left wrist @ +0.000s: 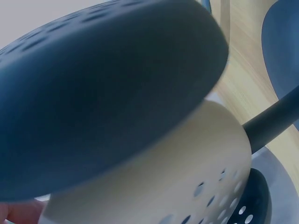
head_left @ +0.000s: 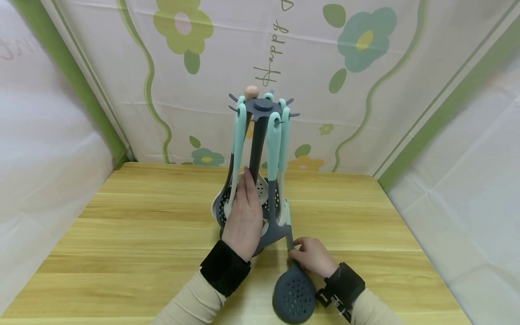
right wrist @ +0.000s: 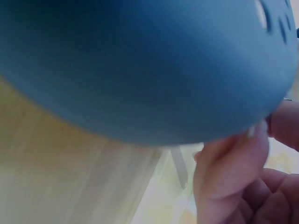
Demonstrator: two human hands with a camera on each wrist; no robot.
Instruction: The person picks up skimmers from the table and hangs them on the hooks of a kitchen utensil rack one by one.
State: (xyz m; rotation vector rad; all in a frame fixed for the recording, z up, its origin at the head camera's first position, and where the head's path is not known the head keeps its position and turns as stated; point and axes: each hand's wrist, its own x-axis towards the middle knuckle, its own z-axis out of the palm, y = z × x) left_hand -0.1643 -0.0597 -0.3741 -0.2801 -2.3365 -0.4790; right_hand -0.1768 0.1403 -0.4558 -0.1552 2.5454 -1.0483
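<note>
A utensil stand (head_left: 257, 146) with a dark post and a hooked top stands on the wooden table. Mint-handled kitchen utensils (head_left: 274, 144) hang around it. My left hand (head_left: 245, 221), fingers straight, reaches in among them and rests by the post; what its fingertips touch is hidden. Close to that hand, the left wrist view shows a cream perforated ladle (left wrist: 187, 172) and a dark perforated one (left wrist: 112, 88). My right hand (head_left: 314, 256) pinches the dark neck of a skimmer (head_left: 294, 295). Its perforated bowl hangs toward me, and its mint handle end points to the stand.
The wooden table (head_left: 142, 234) spreads out on both sides of the stand. A flowered cloth (head_left: 252, 45) hangs behind it, and pale cloth walls (head_left: 459, 180) with green edges close in the left and right sides.
</note>
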